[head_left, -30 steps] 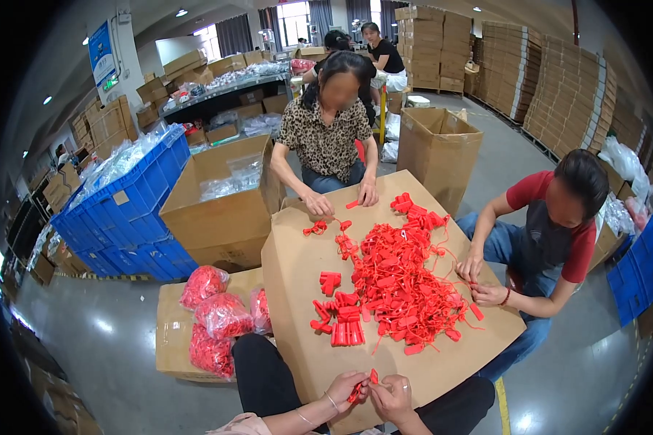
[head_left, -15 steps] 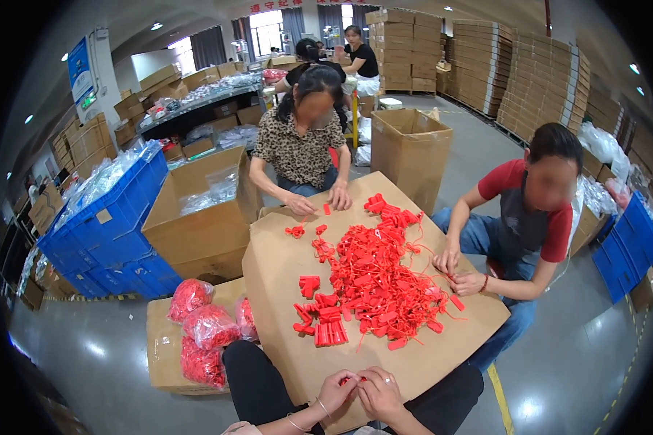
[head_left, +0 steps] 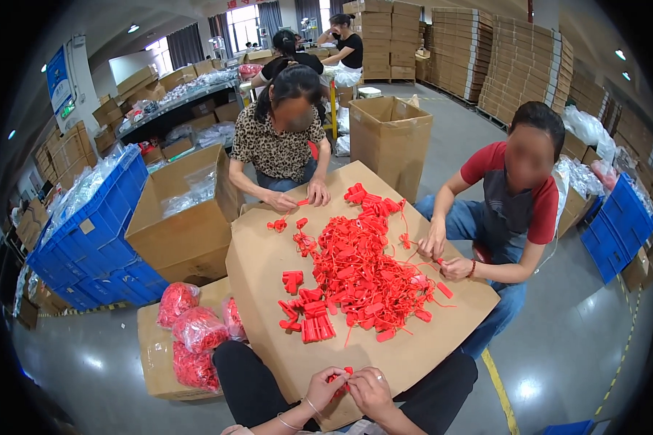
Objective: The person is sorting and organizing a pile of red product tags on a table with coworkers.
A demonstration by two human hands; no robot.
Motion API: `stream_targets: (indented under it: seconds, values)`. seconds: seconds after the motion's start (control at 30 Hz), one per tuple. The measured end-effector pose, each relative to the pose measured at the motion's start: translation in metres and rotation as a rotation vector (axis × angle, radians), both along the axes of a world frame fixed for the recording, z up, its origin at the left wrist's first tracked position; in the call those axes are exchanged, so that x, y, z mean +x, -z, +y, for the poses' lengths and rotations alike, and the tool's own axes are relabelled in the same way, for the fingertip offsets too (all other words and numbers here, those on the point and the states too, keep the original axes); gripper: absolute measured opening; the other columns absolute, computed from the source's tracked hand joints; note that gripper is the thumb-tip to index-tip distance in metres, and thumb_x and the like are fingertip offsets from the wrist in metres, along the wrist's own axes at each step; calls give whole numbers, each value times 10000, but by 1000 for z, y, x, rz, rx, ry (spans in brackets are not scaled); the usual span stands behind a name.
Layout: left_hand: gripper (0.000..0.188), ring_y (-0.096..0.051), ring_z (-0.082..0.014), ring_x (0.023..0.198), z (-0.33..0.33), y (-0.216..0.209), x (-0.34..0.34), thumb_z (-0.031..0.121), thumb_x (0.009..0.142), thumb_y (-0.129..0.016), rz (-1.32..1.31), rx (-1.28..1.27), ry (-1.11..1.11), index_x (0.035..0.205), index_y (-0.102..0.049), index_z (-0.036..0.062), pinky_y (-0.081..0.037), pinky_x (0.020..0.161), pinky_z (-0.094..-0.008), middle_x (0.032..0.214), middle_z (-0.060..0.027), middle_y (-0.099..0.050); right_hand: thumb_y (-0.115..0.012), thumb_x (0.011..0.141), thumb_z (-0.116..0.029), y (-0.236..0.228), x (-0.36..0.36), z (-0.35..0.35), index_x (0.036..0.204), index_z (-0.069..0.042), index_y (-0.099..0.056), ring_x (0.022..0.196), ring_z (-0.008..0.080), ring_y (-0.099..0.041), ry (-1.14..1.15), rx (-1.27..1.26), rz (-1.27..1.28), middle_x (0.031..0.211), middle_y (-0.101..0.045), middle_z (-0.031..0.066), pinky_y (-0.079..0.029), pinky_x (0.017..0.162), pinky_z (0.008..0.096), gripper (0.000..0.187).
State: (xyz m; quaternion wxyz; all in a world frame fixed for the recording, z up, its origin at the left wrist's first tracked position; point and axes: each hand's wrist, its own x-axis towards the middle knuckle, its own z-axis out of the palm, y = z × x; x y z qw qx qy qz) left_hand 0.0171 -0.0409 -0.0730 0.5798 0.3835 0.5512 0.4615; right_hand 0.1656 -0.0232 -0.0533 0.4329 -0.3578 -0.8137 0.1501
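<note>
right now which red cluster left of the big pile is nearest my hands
The side-by-side row at the pile's lower left, closest to your left hand; other clusters lie farther up or left.

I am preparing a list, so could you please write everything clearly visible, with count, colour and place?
Cardboard sheet: one, brown, centre
Red pieces: too many to count, red, mostly piled on the sheet
Filled bags: at least four, clear with red contents, on a carton, left
Open cartons: two, brown, left of and beyond the sheet
Crates: several, blue, left and right
Bench: one, grey, back left
Stacked cartons: many, brown, back
Curtains: several, grey, far back
Poster: one, blue, left
Co-workers: at least four, mixed clothes, two at the sheet
Floor: one, grey, around
Legs: two, black-clothed, near edge
Left hand: one, bare, near edge, closed on red pieces
Right hand: one, bare, beside it
</note>
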Motion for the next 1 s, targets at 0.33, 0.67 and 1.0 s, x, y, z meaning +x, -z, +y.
stream_targets:
  seconds: [0.33,0.67,1.0]
  values:
    - [118,-526,-44,721,-3,2,-12,108,833,-591,100,158,182,897,-612,11,-441,674,-196,794,10,-597,-636,756,-55,9,4,-3,833,-30,-593,767,239,-562,-5,-466,168,796,-592,91,-451,698,331,91]
    - [149,-539,-72,700,-5,-5,-17,127,811,-615,205,282,291,910,-612,16,-447,652,-216,822,-30,-573,-582,848,-71,37,4,-15,902,7,-590,737,55,-553,-94,-1065,660,829,-612,21,-457,687,202,96]
    - [147,-510,-35,714,-6,3,-25,148,820,-617,215,137,341,912,-601,34,-430,662,-197,793,10,-582,-605,829,-82,8,5,-4,929,-11,-598,781,109,-567,-96,-1014,500,862,-616,49,-455,704,235,123]
